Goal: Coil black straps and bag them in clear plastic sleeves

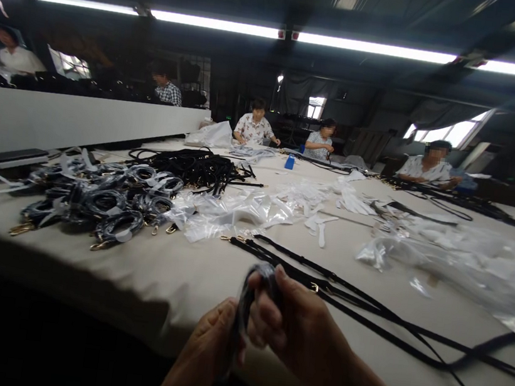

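Note:
Between my hands is a coiled black strap (pixel 248 293), wrapped in clear plastic and held above the table's front edge. My left hand (pixel 213 333) is closed on the coil's lower left side. Fingers of my right hand (pixel 286 314) curl around its upper right side, one passing through the loop. Just beyond lie several loose black straps (pixel 348 293) with gold-coloured buckles and clasps, stretching off to the right. To the left sits a heap of similar wrapped coiled straps (pixel 104 204), with gold-coloured clasps poking out and white strips on them.
Behind the heap is a tangled pile of black straps (pixel 194 166). Clear plastic bags (pixel 245 210) lie mid-table, with more plastic sheets (pixel 458 257) at right. A blue object (pixel 289 162) stands farther back. A dark flat device (pixel 9 155) rests far left. Several people sit beyond the table.

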`<state>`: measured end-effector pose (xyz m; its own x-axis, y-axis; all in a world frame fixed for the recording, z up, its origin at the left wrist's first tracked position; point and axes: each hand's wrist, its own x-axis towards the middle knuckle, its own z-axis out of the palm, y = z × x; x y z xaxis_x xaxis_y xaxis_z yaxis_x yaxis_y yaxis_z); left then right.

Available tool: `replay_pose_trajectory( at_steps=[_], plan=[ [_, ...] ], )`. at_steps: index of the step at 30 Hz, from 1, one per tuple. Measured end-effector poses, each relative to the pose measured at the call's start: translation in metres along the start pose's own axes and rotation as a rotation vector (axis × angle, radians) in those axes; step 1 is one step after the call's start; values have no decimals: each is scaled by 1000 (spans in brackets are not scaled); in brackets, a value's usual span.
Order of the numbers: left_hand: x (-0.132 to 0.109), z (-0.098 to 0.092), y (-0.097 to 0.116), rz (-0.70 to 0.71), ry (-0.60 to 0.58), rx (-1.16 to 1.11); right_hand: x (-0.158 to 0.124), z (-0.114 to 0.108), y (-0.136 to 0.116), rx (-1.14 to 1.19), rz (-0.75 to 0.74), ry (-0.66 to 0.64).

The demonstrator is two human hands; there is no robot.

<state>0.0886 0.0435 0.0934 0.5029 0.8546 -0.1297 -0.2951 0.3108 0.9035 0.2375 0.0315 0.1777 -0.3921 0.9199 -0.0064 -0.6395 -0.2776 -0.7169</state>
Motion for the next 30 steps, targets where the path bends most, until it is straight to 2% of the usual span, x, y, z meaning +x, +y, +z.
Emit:
replay_pose_trajectory(
  at_steps=[2,4,7,9,12,16,18,20,22,24,26,30],
  plan=[
    [-5,10,-13,61,95,-13,10,5,-10,-36,-186,41],
    [-10,14,-19,37,86,9,19,2,-16,-210,-400,87],
    [-17,13,-14,-64,5,9,27,-16,-13,-774,-625,140],
    [-21,7,-1,-43,-71,72,28,-33,-7,-1256,-658,32],
    [-21,-10,20,-12,-190,240,22,-49,-1,-1743,-515,-182],
    [-13,-30,36,-96,-215,487,1,-47,-6,-1967,-51,-311],
    [-8,-35,39,-106,-196,665,-10,-41,-9,-1938,118,-347],
    [-2,-38,41,-144,-222,759,-19,-36,-12,-1804,241,-333],
    [3,-40,42,-165,-270,761,-26,-33,-14,-1522,368,-300],
    [6,-43,41,-131,-321,697,-30,-29,-14,-1123,461,-259],
    [7,-47,36,-66,-338,603,-33,-26,-13,-698,452,-169],
    [2,-47,9,71,-325,363,-26,-21,-14,-3,283,-80]
  ],
)
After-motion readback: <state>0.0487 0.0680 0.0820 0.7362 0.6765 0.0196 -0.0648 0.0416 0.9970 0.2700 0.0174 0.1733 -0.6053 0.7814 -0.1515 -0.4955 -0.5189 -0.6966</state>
